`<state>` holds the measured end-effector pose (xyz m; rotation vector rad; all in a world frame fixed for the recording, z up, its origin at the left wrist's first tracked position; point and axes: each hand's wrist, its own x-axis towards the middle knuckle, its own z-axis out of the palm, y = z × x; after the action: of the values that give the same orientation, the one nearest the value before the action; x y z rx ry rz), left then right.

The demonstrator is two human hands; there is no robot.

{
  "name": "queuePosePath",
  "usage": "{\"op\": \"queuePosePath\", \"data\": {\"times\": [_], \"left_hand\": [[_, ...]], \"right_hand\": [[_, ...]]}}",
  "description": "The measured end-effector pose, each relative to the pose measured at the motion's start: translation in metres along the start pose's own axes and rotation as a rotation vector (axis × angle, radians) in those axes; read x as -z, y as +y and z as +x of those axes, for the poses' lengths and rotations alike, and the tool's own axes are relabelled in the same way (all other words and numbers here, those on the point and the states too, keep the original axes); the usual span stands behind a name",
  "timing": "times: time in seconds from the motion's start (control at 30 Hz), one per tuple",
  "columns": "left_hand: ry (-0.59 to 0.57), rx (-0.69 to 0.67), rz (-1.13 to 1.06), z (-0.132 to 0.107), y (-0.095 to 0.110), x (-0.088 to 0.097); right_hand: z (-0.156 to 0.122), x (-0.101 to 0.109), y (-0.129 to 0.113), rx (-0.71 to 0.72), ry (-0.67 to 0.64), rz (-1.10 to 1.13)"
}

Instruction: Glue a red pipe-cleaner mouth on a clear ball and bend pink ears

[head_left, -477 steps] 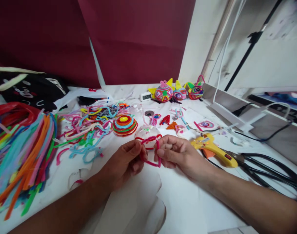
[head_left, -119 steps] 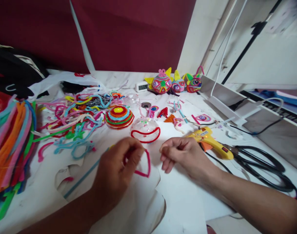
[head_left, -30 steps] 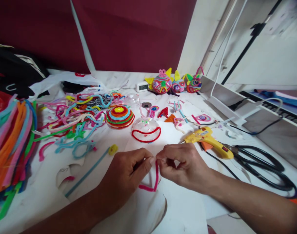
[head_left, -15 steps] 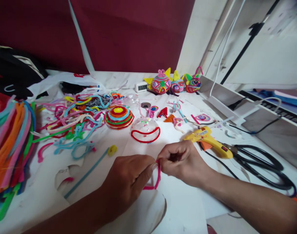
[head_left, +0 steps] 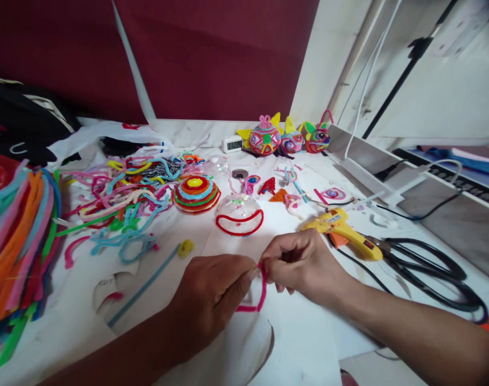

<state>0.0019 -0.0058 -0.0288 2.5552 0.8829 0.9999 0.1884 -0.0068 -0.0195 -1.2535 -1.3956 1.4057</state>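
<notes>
My left hand [head_left: 214,300] and my right hand [head_left: 304,265] meet over the white table [head_left: 308,348], both pinching the top of a bent pink pipe cleaner [head_left: 261,294]. Its lower part hangs in a hooked loop just below my fingertips. Just beyond my hands sits a clear plastic half-dome with a red pipe cleaner around its rim [head_left: 239,216]. A blue pipe cleaner with a yellow curled end [head_left: 148,284] lies left of my left hand.
A yellow glue gun [head_left: 344,234] and black cables [head_left: 433,273] lie to the right. A striped dome [head_left: 196,193] and loose pipe cleaner scraps [head_left: 123,203] sit mid-left, a bundle of pipe cleaners [head_left: 15,236] far left. Three decorated balls [head_left: 286,140] and a small clock [head_left: 232,143] stand at the back.
Both hands stay pinched together on the pink pipe cleaner; its top bend has tightened and my right hand has shifted slightly. Four seconds ago my hands were apart.
</notes>
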Motion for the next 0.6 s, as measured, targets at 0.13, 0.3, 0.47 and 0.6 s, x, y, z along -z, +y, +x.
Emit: {"op": "queuePosePath", "data": {"times": [0.13, 0.3, 0.47, 0.6], "left_hand": [[0.075, 0.002, -0.024, 0.001, 0.003, 0.004], [0.034, 0.249, -0.195, 0.006, -0.003, 0.005], [-0.031, 0.435, -0.295, 0.009, -0.007, 0.004], [-0.055, 0.37, -0.22, 0.007, -0.009, 0.002]], "right_hand": [[0.004, 0.01, -0.003, -0.018, 0.129, 0.016], [0.002, 0.009, -0.006, -0.021, -0.13, 0.064], [0.001, 0.006, -0.003, -0.022, -0.264, 0.055], [0.003, 0.008, -0.002, -0.04, -0.256, 0.05]]}}
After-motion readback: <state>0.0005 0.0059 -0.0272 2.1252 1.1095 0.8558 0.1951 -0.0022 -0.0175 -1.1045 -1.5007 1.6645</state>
